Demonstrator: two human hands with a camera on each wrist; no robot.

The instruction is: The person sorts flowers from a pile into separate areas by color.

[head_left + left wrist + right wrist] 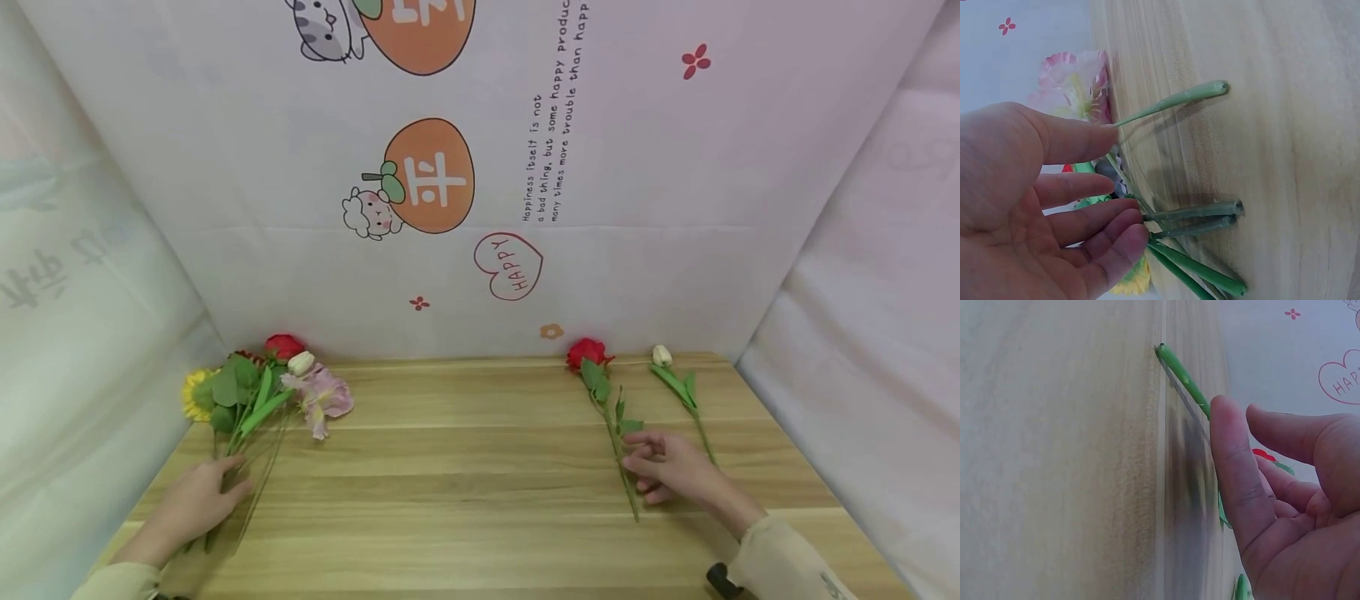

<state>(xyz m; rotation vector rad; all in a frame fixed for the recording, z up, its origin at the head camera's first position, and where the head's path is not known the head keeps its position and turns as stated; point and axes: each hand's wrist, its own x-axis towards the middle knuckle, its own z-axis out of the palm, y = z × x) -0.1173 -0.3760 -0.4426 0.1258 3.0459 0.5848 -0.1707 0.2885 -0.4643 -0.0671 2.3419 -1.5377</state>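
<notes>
On the left of the table lies a bunch of artificial flowers: a yellow sunflower (197, 397), a red rose (283, 346), a white tulip (301, 362) and a pale pink ruffled flower (326, 395). Over their stems (1194, 212) hovers my left hand (197, 502), thumb and fingers apart; contact with the stems is unclear. At the right, a second red rose (587, 353) lies with its leafy stem towards me. My right hand (675, 468) is beside that green stem (1184, 380), its fingers loosely bent and thumb apart from the index finger.
Another white tulip (662, 356) lies right of the rose, its stem running behind my right hand. The wooden table (450, 467) meets a printed white cloth (637, 208) at its back edge. White cloth also hangs on both sides.
</notes>
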